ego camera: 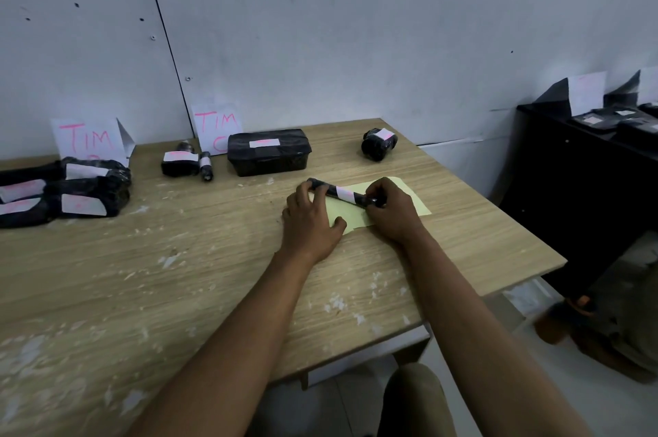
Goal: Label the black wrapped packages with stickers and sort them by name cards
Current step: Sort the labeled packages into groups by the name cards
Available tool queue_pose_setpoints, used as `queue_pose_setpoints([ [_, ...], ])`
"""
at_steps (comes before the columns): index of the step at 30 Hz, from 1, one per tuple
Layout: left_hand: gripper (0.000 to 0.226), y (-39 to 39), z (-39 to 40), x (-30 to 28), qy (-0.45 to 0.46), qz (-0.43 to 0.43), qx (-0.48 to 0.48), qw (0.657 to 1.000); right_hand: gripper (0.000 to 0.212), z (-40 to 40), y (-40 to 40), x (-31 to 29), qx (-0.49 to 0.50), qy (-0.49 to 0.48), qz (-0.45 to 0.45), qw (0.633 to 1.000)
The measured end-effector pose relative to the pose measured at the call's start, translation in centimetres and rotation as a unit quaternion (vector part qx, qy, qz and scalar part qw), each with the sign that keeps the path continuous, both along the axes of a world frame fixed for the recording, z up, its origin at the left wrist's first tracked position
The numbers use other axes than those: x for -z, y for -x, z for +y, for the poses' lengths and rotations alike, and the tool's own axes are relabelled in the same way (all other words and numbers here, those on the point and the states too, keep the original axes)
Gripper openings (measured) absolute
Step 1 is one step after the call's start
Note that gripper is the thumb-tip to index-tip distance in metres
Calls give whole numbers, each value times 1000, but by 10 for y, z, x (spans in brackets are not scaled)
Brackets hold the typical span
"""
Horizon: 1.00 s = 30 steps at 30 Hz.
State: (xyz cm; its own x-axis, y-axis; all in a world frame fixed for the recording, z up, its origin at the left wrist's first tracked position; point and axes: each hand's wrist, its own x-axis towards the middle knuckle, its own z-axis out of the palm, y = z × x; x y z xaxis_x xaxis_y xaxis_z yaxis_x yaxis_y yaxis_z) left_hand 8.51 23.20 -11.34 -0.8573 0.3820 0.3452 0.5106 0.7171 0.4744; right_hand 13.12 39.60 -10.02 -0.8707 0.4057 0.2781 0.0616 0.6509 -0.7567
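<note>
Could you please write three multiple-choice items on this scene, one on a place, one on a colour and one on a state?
1. Where does the yellow sheet lie?
A. On the wooden table, under the hands
B. On the black cabinet
C. Pinned to the wall

2. What colour is the writing on the name cards?
A. Blue
B. Pink
C. Green

3. How is the thin wrapped package being handled?
A. It lies untouched by the wall
B. One hand lifts it overhead
C. Both hands hold it, one at each end

Answers:
1. A, the sheet lies flat on the tabletop beneath the left hand and right hand.
2. B, the letters TIM show in pink.
3. C, the fingers of each hand curl round one end, above the sheet.
</note>
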Motion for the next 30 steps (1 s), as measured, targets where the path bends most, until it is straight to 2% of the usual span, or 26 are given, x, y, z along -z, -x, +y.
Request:
queue_pose_setpoints([
  [7, 64, 1, 0, -1, 47, -27, 7, 998, 28, 0, 2, 1, -33, 6, -15, 999],
  [11, 59, 0, 0, -3, 70, -7, -16, 997, 29, 2, 5, 4, -31, -9, -24, 999],
  [14, 48, -1, 0, -3, 62, 14, -31, 998, 30, 3, 7, 7, -27, -15, -35, 999],
  [18, 35, -1, -2, -3, 34, 31, -66, 997, 60, -1, 5, 8, -32, -102, -71, 992],
  [20, 32, -1, -2, -3, 22, 26, -83, 996, 68, -2, 4, 7, -27, -128, -75, 989],
  [30, 18, -2, -28, -6, -6, 19, -135, 991, 69, -1, 1, 4, 3, -127, -94, 987],
])
